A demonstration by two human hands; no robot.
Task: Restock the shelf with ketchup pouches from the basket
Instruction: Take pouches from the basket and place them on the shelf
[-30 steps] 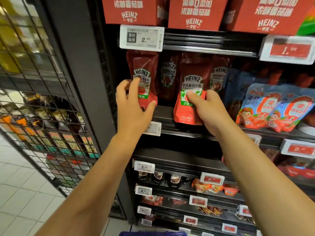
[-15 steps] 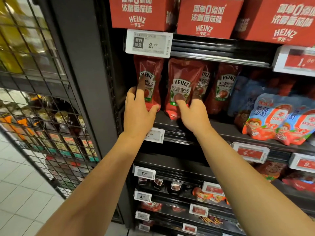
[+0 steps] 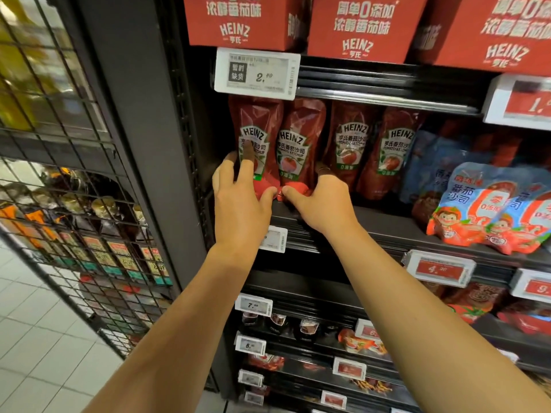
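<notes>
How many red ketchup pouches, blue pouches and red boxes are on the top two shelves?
Red ketchup pouches: 4
Blue pouches, front ones: 2; more behind, unclear
Red boxes: 3
Total: 9

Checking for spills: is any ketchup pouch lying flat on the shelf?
No: the four Heinz pouches stand upright on the shelf, steadied by both hands.

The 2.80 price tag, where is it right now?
In the head view, upper middle: the price tag hangs on the shelf edge under the leftmost Heinz box, directly above the left hand's pouch.
</notes>
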